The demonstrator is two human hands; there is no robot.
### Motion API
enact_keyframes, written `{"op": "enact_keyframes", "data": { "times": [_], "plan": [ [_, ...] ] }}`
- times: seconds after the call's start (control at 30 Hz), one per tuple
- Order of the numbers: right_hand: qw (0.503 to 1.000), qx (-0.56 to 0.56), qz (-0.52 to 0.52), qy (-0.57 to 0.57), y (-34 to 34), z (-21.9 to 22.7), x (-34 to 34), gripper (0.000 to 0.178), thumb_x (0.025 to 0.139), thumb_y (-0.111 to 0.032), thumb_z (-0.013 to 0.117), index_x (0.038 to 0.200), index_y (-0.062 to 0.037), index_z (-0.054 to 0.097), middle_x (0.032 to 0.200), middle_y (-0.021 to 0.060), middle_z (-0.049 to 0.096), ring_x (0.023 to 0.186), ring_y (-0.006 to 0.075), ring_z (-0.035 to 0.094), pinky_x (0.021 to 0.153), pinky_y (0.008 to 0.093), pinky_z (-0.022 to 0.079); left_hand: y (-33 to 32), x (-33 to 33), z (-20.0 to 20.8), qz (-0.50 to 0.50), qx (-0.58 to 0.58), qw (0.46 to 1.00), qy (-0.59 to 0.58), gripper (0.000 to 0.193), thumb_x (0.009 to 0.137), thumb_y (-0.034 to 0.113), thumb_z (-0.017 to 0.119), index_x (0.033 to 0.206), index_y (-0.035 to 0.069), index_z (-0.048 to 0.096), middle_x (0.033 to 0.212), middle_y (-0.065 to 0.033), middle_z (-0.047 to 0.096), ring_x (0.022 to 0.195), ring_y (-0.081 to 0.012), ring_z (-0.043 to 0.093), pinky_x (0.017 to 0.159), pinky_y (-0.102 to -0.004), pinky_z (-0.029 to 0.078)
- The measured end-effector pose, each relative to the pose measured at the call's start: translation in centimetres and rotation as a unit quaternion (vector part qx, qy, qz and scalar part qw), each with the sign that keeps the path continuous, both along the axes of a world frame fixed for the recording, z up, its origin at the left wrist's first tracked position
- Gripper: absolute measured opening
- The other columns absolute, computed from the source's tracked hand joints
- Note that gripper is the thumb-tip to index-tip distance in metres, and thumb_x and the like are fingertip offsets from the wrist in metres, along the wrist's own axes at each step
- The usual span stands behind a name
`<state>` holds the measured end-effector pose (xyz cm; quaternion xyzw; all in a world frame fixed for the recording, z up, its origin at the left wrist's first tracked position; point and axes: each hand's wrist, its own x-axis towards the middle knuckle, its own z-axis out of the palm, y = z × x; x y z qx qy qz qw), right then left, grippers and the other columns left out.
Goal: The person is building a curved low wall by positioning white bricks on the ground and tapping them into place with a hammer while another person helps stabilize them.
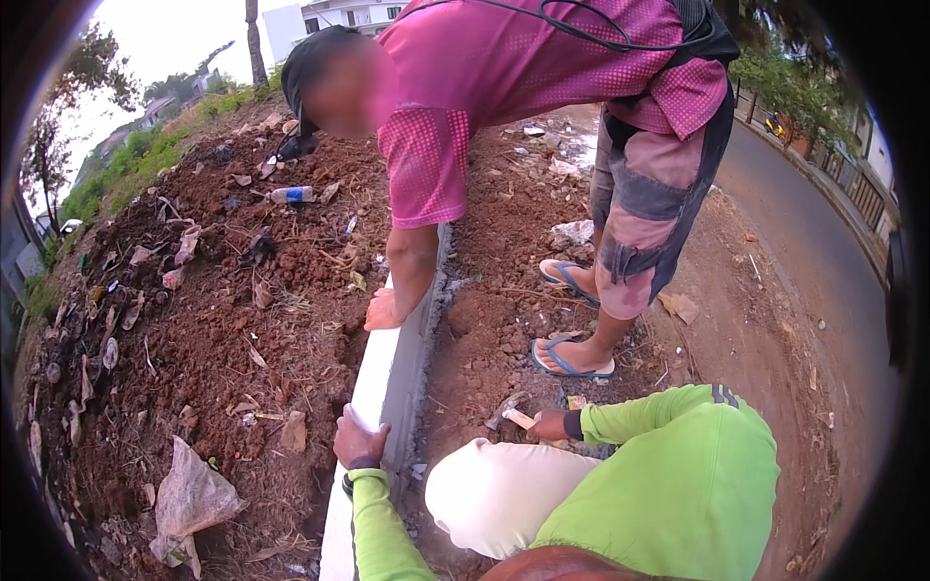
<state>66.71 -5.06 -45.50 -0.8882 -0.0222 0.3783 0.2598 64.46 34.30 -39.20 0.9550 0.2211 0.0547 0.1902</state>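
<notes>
A long, straight beam (376,378) with a white top and a grey right side lies along the soil. My left hand (360,441) rests across its top, with thumb and fingers spread apart over the two edges. To the right, beyond my pale-clad knee (504,494), my right hand (552,426) is closed round the light-coloured handle of a hammer (513,414). The hammer's metal head is low over the dirt and apart from the beam. Farther along the beam, a co-worker's hand (386,310) presses on the same white top.
The co-worker in a pink shirt (542,68) bends over the beam from the right, with sandalled feet (573,358) on the ground. Loose red soil (223,339) with litter, a plastic bottle (293,195) and a torn sack (194,499) covers the left. A paved road (804,213) runs at the right.
</notes>
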Motion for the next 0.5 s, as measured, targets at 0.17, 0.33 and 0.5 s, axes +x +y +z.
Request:
{"op": "enact_keyframes", "data": {
  "times": [0.17, 0.33, 0.5],
  "plan": [
    [0.938, -0.124, 0.270, -0.181, 0.3, 5.0, 2.1, 0.036, 0.083, -0.036, 0.067, 0.096, -0.0033, 0.072, 0.095, 0.0206, 0.072, 0.090, 0.0378, 0.070, 0.079, 0.0485, 0.053, 0.3, 0.1, -0.6, -0.010, 0.005, 1.000, -0.004, 0.080, 0.067, 0.043, 0.086, 0.130, 0.011, 0.049, 0.115, -0.0169, 0.062, 0.105, -0.0378, 0.065, 0.089, -0.0484, 0.053],
    [0.905, -0.194, 0.314, -0.212, 3.9, 10.3, 4.4, 0.045, 0.082, -0.043, 0.070, 0.107, -0.0058, 0.074, 0.101, 0.0164, 0.074, 0.098, 0.0353, 0.070, 0.085, 0.0486, 0.054, 0.3, 0.5, -0.5, -0.003, 0.012, 1.000, -0.011, 0.083, 0.069, 0.045, 0.085, 0.134, 0.010, 0.048, 0.116, -0.0165, 0.062, 0.106, -0.0371, 0.065, 0.090, -0.0473, 0.053],
    [0.894, -0.259, 0.286, -0.226, 5.5, 9.4, 8.2, 0.053, 0.080, -0.056, 0.071, 0.101, -0.0066, 0.076, 0.102, 0.0178, 0.074, 0.100, 0.0353, 0.070, 0.089, 0.0468, 0.054, 0.9, 0.6, -0.8, 0.005, 0.020, 1.000, -0.004, 0.088, 0.069, 0.045, 0.085, 0.140, 0.011, 0.046, 0.120, -0.0169, 0.062, 0.108, -0.0360, 0.065, 0.091, -0.0454, 0.053]
  ]
}}
